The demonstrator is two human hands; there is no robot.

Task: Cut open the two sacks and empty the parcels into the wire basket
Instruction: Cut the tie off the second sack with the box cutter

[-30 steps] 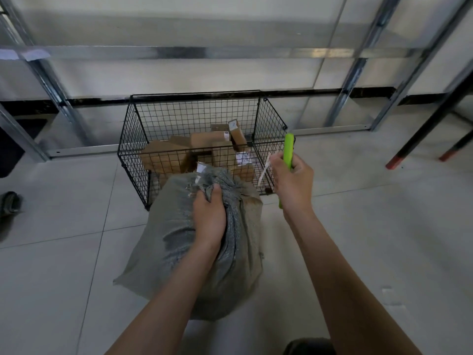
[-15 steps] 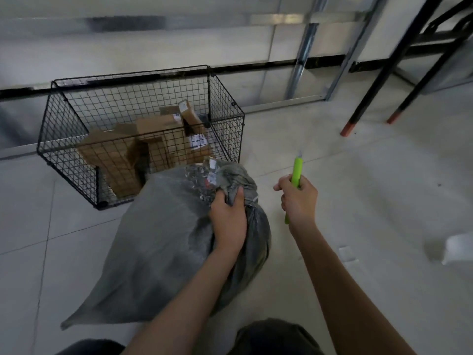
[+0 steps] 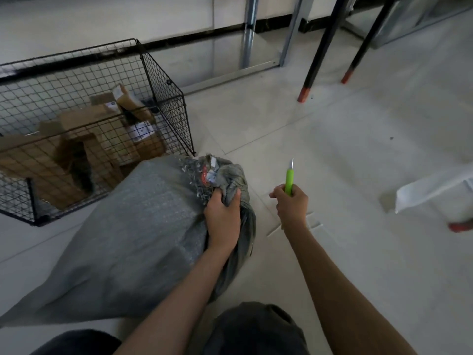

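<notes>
A full grey woven sack [image 3: 133, 234] lies on the floor tiles, its bunched, frayed neck pointing toward the black wire basket [image 3: 163, 98]. My left hand [image 3: 222, 219] grips the gathered neck of the sack. To its right, my right hand [image 3: 291, 203] holds a green utility knife [image 3: 289, 180] upright, its short blade out, apart from the sack. Several brown cardboard parcels [image 3: 84, 139] lie inside the basket.
Black table legs with red feet [image 3: 304, 92] stand at the back right. A metal shelf frame [image 3: 247, 32] runs along the wall. A white object [image 3: 432, 187] lies on the floor at the right edge. My knees show at the bottom.
The view has swung right and down, so basket and sack sit further left. My right hand with the knife has dropped lower; the blade tip now shows. My left hand keeps its grip.
</notes>
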